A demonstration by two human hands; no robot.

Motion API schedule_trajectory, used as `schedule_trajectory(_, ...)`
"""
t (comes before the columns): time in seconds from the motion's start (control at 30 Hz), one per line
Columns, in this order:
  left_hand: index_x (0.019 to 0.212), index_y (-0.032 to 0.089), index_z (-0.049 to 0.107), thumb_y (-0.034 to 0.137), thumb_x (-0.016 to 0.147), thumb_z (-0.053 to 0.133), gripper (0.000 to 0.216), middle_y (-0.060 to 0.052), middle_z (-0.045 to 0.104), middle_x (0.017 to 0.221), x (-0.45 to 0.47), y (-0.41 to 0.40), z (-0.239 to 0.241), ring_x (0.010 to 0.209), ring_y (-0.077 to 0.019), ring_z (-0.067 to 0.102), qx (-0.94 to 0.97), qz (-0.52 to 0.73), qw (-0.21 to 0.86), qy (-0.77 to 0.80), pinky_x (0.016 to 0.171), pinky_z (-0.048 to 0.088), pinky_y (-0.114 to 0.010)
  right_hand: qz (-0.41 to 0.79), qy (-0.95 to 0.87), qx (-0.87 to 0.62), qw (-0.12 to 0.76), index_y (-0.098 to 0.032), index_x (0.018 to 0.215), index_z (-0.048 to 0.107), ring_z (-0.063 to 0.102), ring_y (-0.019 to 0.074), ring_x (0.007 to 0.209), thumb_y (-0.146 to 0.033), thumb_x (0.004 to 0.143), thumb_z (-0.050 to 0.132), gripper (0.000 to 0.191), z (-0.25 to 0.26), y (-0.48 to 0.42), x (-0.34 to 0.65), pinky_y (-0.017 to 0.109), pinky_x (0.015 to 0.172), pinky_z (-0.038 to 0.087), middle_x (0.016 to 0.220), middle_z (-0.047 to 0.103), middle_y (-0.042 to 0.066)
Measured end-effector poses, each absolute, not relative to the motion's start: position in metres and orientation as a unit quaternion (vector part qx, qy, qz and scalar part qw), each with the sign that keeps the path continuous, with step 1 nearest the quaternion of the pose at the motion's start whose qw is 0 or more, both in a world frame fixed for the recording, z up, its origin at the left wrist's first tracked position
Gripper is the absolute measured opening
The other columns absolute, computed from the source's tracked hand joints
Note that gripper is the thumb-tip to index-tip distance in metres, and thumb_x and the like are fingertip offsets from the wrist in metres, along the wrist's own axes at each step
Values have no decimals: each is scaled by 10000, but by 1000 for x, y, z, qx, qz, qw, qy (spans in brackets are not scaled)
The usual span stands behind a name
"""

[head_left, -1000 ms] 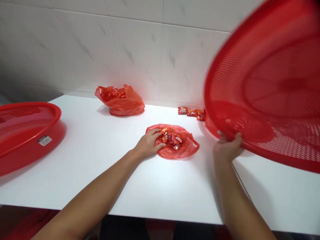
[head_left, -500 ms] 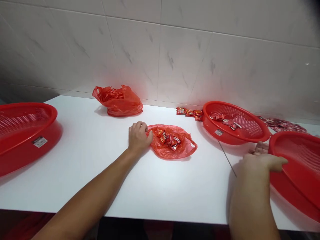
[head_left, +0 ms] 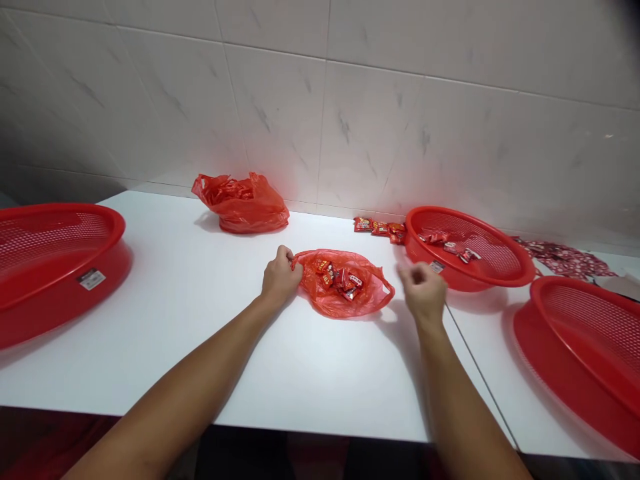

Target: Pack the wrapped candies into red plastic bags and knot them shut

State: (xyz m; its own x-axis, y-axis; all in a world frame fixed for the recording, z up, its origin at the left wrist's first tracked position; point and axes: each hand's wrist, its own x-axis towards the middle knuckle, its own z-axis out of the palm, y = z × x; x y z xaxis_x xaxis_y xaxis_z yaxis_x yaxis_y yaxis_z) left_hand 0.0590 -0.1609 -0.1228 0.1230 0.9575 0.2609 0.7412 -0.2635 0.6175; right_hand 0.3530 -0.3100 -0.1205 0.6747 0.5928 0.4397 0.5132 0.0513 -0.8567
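Observation:
A thin red plastic bag [head_left: 370,301] lies spread on the white table with several small wrapped packets [head_left: 345,280] inside it. My left hand [head_left: 281,275] pinches the bag's left end between thumb and fingers. To the right of the bag, apart from its handle end, my right hand [head_left: 424,290] hovers with curled fingers and some motion blur. Whatever those fingers hold, if anything, is hidden. Just behind this hand stands a red mesh basket [head_left: 480,280] with several red packets at its bottom.
Another red plastic bag [head_left: 255,217], bulging, stands by the tiled wall. Several packets [head_left: 380,229] lie beside the mesh basket. Large red baskets flank the table at left [head_left: 115,260] and right [head_left: 545,347]. Behind the right baskets lies a patterned red heap [head_left: 565,259]. A seam crosses the table.
My right hand has moved left from beside the right basket toward the bag, and its fingers have curled in. My left hand stays on the bag's left end.

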Motion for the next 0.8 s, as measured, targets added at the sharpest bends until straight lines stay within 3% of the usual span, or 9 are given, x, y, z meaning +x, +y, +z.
schedule_trajectory(0.07, 922, 271, 455, 239, 852, 606, 170, 38, 574, 720, 60, -164, -125, 654, -195, 545, 701, 369, 206, 575, 612, 353, -303, 55, -506, -728, 460, -238, 626, 569, 544, 207, 699, -537, 705, 796, 384, -124, -303, 334, 358, 711, 436, 726, 608, 30)
schedule_trajectory(0.13, 873, 260, 435, 221, 821, 634, 209, 62, 520, 675, 62, -166, -127, 610, -159, 482, 668, 417, 250, 563, 596, 337, -283, 66, -533, -733, 417, -229, 615, 630, 619, 240, 778, -498, 741, 736, 316, -121, -297, 330, 389, 787, 473, 820, 682, 72)
schedule_trajectory(0.27, 863, 245, 446, 219, 776, 685, 255, 88, 493, 613, 69, -162, -102, 543, -125, 457, 599, 497, 366, 510, 564, 347, -258, 117, -483, -636, 590, -216, 579, 659, 700, 286, 1056, -424, 768, 721, 288, -81, -281, 345, 416, 944, 506, 1054, 757, 109)
schedule_trajectory(0.37, 891, 238, 463, 200, 726, 729, 315, 75, 555, 627, 70, -158, -47, 561, -129, 553, 559, 580, 434, 403, 587, 435, -255, 176, -447, -515, 710, -208, 593, 652, 693, 279, 1158, -376, 775, 780, 278, -25, -275, 348, 386, 946, 534, 1090, 775, 94)
schedule_trajectory(0.47, 1000, 227, 541, 161, 712, 760, 367, 16, 681, 811, 63, -169, 23, 753, -158, 699, 569, 651, 421, 273, 703, 554, -279, 205, -432, -430, 766, -208, 682, 694, 722, 253, 1080, -339, 793, 803, 203, 25, -285, 338, 363, 890, 570, 1037, 787, 78)
schedule_trajectory(0.57, 1096, 212, 629, 169, 773, 797, 366, -35, 744, 958, 57, -195, 73, 927, -202, 757, 626, 642, 366, 249, 818, 617, -337, 221, -437, -375, 787, -229, 845, 717, 747, 248, 1030, -353, 841, 801, 149, 48, -303, 327, 397, 908, 592, 983, 789, 57)
schedule_trajectory(0.67, 1067, 178, 728, 243, 846, 825, 249, -58, 772, 951, 53, -222, 91, 937, -220, 766, 687, 603, 301, 271, 870, 637, -368, 233, -466, -371, 768, -258, 979, 680, 757, 241, 946, -375, 875, 814, 206, 48, -318, 324, 396, 858, 608, 900, 749, 30)
schedule_trajectory(0.8, 929, 187, 830, 301, 875, 832, 125, -59, 795, 920, 58, -241, 90, 868, -201, 741, 732, 587, 200, 282, 825, 620, -340, 249, -533, -415, 694, -298, 1153, 640, 661, 167, 672, -424, 885, 831, 353, 46, -326, 321, 319, 669, 580, 766, 616, -41)
